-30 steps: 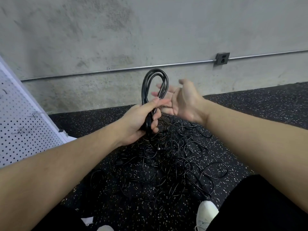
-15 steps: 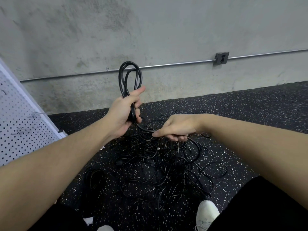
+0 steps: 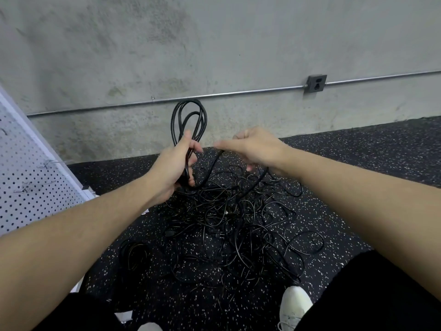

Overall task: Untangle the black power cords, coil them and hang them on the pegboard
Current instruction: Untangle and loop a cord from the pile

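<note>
A rough grey concrete wall fills the upper half of the view, with a thin metal conduit pipe running across it to a dark square outlet box on the right. Below it lies a black rubber floor flecked with white. At the left edge a white perforated pegboard panel leans in at a slant, cut off by the frame, with a few wire hooks on it that are too faint to make out well. A sprawling tangle of thin black power cords covers the floor in the middle, and a smaller dark bundle of cord lies apart to its left, hard to read against the floor. Two bare forearms reach in from the lower corners, with black clothing below them and a white shoe toe at the bottom. The left hand is wrapped round the lower end of a black cord coil of several loops; the coil's long axis stands nearly upright, its rounded end pointing up in front of the wall. The right hand, blurred, is just beside it with fingers curled, apparently pinching a strand that sags down to the left hand's base; the grip itself is unclear.
</note>
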